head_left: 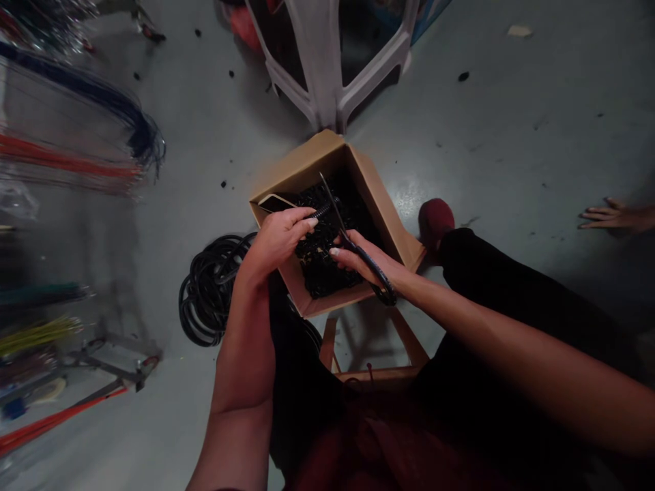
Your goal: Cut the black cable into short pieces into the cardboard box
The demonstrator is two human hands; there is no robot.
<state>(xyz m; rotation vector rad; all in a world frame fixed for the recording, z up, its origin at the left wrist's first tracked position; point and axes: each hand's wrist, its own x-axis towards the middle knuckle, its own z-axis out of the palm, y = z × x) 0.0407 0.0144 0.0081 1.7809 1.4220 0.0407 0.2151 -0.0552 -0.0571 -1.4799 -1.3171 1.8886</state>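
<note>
The fingers (301,213) of the left hand (273,239) are pinched together, thumb against forefinger, on a ribbed black tube of narrow bore (322,211). We see only a short stretch of it; the rest is covered by the hand or lost against the dark behind. The right hand (361,259) is curled closed round a pair of scissors with dark handles and slim metal blades (335,207), the points directed away from the body, just beside the tube. Whether the blades are parted we cannot tell (they read as nearly a single line).

Both hands are over an open brown cardboard box (379,204), and the tube's visible end is above its inside. Within lies a heap of small, glossy black pieces (323,276), too dark and tangled for us to make out singly; the forearms and hands hide part of it.

To the left of the box, a loose coil of thick black tubing (197,300) lies on the grey floor (491,136), partly behind the left arm. Beyond the box we see the legs of a pale plastic stool (323,65), its top cut off. At the far left, bundles of coloured wires (56,157) are blurred, and at the right edge another person's hand (608,217) is cropped near the wrist.
</note>
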